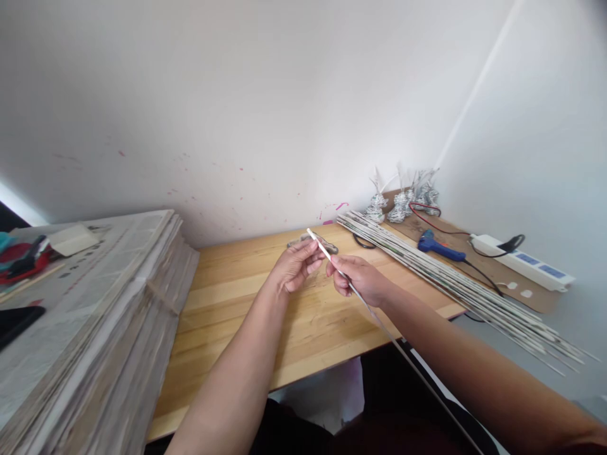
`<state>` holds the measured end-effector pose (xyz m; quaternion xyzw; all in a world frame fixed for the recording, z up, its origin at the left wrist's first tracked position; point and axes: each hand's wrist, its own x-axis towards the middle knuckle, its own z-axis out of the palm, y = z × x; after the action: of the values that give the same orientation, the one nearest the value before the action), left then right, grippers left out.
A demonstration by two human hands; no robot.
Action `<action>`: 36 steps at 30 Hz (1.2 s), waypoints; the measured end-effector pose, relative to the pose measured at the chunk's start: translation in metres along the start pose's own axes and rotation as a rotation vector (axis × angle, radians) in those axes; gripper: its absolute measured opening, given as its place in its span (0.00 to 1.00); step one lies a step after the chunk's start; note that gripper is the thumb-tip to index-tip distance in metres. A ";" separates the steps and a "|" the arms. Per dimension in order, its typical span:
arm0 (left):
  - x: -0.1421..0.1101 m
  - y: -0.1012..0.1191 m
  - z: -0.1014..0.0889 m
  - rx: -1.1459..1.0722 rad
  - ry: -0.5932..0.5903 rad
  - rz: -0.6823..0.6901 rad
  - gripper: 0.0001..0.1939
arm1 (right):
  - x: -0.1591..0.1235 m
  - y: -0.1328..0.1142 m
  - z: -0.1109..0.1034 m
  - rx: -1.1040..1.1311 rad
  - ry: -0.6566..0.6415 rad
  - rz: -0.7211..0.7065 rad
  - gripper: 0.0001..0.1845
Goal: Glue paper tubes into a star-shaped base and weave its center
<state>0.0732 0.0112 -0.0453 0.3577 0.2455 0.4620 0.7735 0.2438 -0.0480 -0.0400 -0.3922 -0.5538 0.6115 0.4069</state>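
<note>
Long, thin whitish stick (325, 251), gripped in fingers (339, 261) near its upper end, slanting down toward the lower right

The person's bare left forearm (241, 366) rises from the lower edge toward the middle, and the bare right forearm (465, 354) slants in from the lower right. The left hand (298, 264) turns its palm partly inward, thumb and forefinger pinched, the other fingers loosely bent. Just beside it, the right hand (359, 278) points its thumb toward the left, its fingers curled beneath in a grip.
</note>
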 end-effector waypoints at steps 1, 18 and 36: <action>0.000 0.000 -0.001 0.006 -0.017 -0.001 0.11 | 0.001 0.000 0.000 0.014 0.004 -0.006 0.23; -0.002 0.000 0.003 -0.005 0.007 -0.047 0.10 | 0.001 0.004 -0.001 0.271 -0.114 0.114 0.19; 0.003 -0.005 0.007 -0.009 0.120 0.037 0.10 | -0.022 0.001 -0.053 -0.719 0.272 -0.122 0.20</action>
<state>0.0828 0.0097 -0.0450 0.3304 0.2825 0.4980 0.7504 0.3007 -0.0501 -0.0441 -0.5535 -0.6961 0.2956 0.3488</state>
